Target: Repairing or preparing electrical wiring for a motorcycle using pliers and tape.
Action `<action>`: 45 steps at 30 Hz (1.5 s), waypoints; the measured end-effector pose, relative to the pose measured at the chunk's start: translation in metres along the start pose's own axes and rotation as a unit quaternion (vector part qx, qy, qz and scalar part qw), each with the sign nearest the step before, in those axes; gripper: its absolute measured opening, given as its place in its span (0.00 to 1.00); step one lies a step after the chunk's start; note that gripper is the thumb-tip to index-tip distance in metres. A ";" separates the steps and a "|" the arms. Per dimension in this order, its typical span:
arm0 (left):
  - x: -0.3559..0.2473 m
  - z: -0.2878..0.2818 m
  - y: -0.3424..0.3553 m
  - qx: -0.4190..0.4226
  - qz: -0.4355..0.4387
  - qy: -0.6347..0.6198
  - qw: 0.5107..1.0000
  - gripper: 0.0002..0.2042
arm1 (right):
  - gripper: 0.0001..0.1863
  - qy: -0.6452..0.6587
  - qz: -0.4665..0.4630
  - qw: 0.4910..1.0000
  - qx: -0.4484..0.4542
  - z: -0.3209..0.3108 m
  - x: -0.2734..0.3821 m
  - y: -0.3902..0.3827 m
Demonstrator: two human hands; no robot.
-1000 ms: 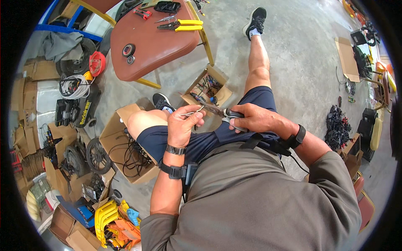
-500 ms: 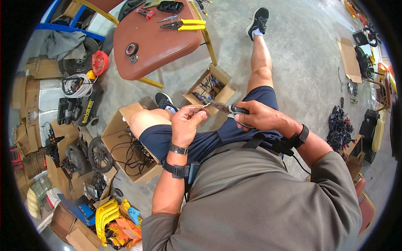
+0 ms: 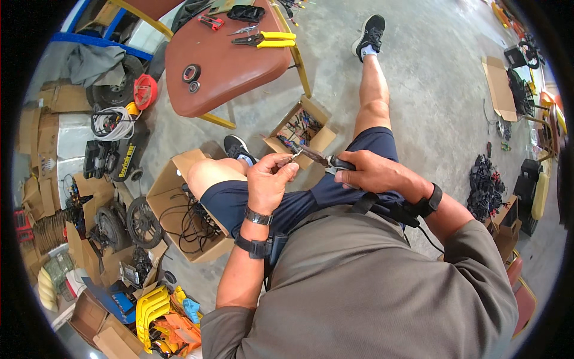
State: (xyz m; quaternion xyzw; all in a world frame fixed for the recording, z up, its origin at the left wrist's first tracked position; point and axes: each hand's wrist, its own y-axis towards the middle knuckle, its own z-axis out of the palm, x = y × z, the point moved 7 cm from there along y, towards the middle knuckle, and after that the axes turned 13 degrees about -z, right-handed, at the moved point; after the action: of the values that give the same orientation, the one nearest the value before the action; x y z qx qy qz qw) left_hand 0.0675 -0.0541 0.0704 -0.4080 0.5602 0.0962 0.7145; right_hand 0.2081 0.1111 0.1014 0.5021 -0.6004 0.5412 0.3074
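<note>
My left hand (image 3: 268,182) is closed in a pinch on a small whitish wire piece (image 3: 296,154); its far end is too small to make out. My right hand (image 3: 373,172) is wrapped round the dark handles of a pair of pliers (image 3: 317,157). The pliers' jaws point left and meet the wire piece just beside my left fingertips; whether they grip it I cannot tell. Just beyond the jaws, a small open cardboard box (image 3: 324,139) on the floor holds several coloured wires and connectors.
A brown padded chair (image 3: 239,72) carries yellow-handled cutters (image 3: 272,39), a red utility knife (image 3: 211,23) and tape rolls (image 3: 191,73). Left of my knee stands a box (image 3: 173,173) of black cables. A dark cable pile (image 3: 483,185) lies right.
My left fingers have curled closer round the wire piece, and its loose end at the left no longer shows. The right fingers have closed further on the pliers' handles. The view has shifted slightly.
</note>
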 end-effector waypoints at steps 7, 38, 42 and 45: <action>-0.001 0.002 -0.001 0.005 -0.002 -0.008 1.000 0.09 | 0.17 -0.014 -0.006 1.000 -0.023 0.002 -0.006 0.000; 0.002 -0.004 0.004 -0.056 -0.030 0.015 0.998 0.06 | 0.17 -0.108 -0.057 0.992 -0.044 0.022 -0.002 0.006; 0.001 -0.007 0.005 -0.049 -0.036 -0.040 0.997 0.06 | 0.21 -0.187 -0.166 0.961 -0.122 0.018 0.001 0.011; -0.004 -0.006 0.005 -0.042 -0.056 -0.071 0.995 0.06 | 0.24 -0.251 -0.187 0.939 -0.145 0.014 0.003 0.015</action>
State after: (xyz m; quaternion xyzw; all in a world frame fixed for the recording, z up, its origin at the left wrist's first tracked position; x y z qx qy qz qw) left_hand 0.0586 -0.0538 0.0715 -0.4605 0.4803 0.1086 0.7385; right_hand 0.1953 0.0956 0.0958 0.6751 -0.6252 0.2376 0.3114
